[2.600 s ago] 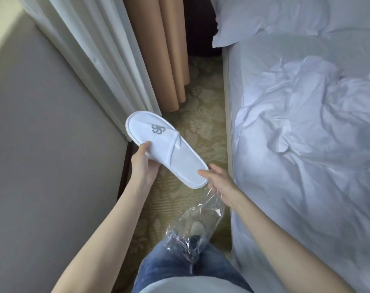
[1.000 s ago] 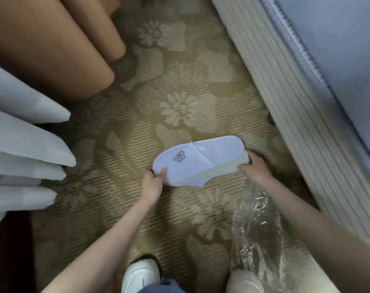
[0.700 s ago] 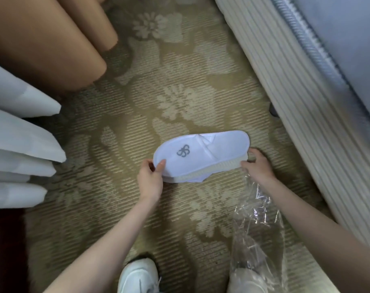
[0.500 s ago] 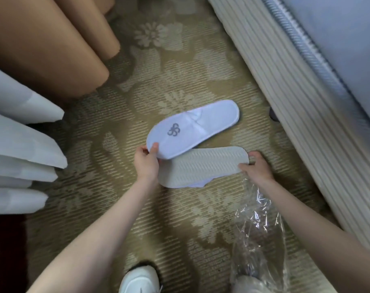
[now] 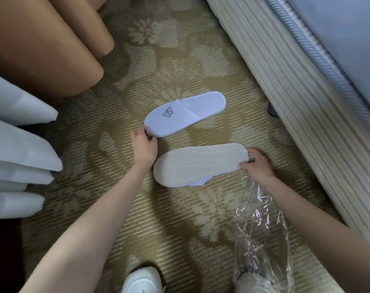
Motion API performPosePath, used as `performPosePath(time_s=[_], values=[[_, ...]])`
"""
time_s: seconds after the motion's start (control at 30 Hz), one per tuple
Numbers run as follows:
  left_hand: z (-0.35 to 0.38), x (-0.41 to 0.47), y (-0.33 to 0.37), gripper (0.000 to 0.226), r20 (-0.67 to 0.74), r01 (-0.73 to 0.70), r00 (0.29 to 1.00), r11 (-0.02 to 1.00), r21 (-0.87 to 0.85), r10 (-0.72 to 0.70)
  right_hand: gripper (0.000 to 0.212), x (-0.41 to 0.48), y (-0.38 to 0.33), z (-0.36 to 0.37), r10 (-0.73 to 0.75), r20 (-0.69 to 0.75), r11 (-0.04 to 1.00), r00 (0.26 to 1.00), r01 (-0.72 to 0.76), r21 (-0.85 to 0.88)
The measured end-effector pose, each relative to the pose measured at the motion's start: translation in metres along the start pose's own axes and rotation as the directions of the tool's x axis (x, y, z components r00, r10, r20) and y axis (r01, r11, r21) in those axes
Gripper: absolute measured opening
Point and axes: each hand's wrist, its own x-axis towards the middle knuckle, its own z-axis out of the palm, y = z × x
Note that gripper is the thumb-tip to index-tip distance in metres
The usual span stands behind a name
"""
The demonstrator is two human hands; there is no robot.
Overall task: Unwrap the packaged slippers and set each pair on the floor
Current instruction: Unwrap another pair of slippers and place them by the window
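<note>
The left hand [image 5: 144, 144] is pinching the rounded toe of the upright slipper [image 5: 185, 114]. It is soft white terry with a grey stitched logo and is lying flat on the floral carpet [image 5: 180, 60], near the carpet's edge along the ribbed bed base [image 5: 306, 92]. Just beside it, the right hand [image 5: 257, 163] is gripping the heel end of the overturned slipper [image 5: 201, 163], whose cream ridged sole is facing up. A crinkled clear wrapper [image 5: 262, 229] is trailing from under that hand.
</note>
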Motion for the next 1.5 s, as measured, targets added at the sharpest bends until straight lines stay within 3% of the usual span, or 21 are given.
performPosePath(time_s=[0.07,0.13,0.2,0.27,0.33,0.4,0.47,0.57,0.67,0.77,0.87,0.93,1.1,1.2,1.33,1.5], values=[[-0.008,-0.020,-0.006,0.038,0.157,-0.193,0.969,0.981,0.008,0.189,0.050,0.001,0.002,-0.001,-0.002,0.002,1.000,1.000,0.002,0.002],[-0.017,-0.042,-0.020,0.058,0.417,-0.432,0.830,0.900,0.061,0.370,0.053,0.002,0.006,-0.002,-0.003,0.008,1.000,1.000,0.003,0.001],[-0.024,-0.057,-0.040,0.092,0.681,-0.633,0.640,0.746,0.206,0.355,0.054,0.003,0.007,-0.002,0.001,0.003,1.000,1.000,-0.001,0.015],[-0.027,-0.063,-0.054,0.101,0.775,-0.727,0.567,0.612,0.312,0.280,0.053,0.003,0.008,-0.001,-0.001,0.001,0.999,1.000,0.001,0.038],[-0.029,-0.062,-0.056,0.083,0.710,-0.736,0.597,0.607,0.300,0.373,0.051,0.001,0.007,0.000,0.003,0.004,0.998,1.000,-0.003,0.063],[-0.029,-0.059,-0.053,0.056,0.553,-0.706,0.643,0.690,0.159,0.531,0.048,0.002,0.007,-0.002,0.005,-0.019,0.995,1.000,-0.003,0.103],[-0.028,-0.058,-0.046,0.030,0.340,-0.619,0.737,0.785,-0.010,0.585,0.048,0.005,0.004,-0.004,0.002,-0.058,0.984,0.998,0.009,0.179],[-0.024,-0.059,-0.025,0.004,0.151,-0.382,0.904,0.913,-0.142,0.401,0.047,0.010,-0.009,-0.008,-0.039,-0.122,0.974,0.992,0.065,0.219],[-0.011,-0.055,-0.013,0.008,0.172,-0.146,0.967,0.963,-0.228,0.187,0.055,0.013,-0.027,-0.010,-0.083,-0.152,0.975,0.985,0.111,0.191],[0.003,-0.051,-0.005,0.005,0.237,0.072,0.971,0.966,-0.247,-0.012,0.069,0.018,-0.041,-0.006,-0.091,-0.102,0.980,0.991,0.107,0.168],[0.012,-0.045,0.004,0.023,0.213,0.218,0.962,0.949,-0.227,-0.171,0.075,0.022,-0.049,0.003,-0.064,-0.042,0.988,0.997,0.069,0.138],[0.015,-0.041,0.006,0.031,0.196,0.224,0.961,0.965,-0.138,-0.195,0.076,0.024,-0.052,0.007,-0.051,-0.033,0.993,0.998,0.054,0.101],[0.020,-0.032,0.002,0.025,0.130,0.258,0.957,0.966,0.027,-0.259,0.072,0.028,-0.049,0.011,-0.038,-0.050,0.999,0.998,0.039,0.020],[0.023,-0.041,0.001,0.045,0.172,0.112,0.976,0.986,0.124,-0.132,0.072,0.027,-0.047,0.014,-0.060,-0.121,0.998,0.991,0.059,-0.012],[0.026,-0.045,0.000,0.051,0.169,0.072,0.982,0.993,0.093,-0.087,0.075,0.035,-0.057,0.006,-0.061,-0.243,0.998,0.968,0.053,-0.040],[0.024,-0.044,0.004,0.046,0.190,0.126,0.972,0.990,0.060,-0.136,0.070,0.042,-0.068,0.000,-0.114,-0.142,0.993,0.983,0.109,-0.038]])
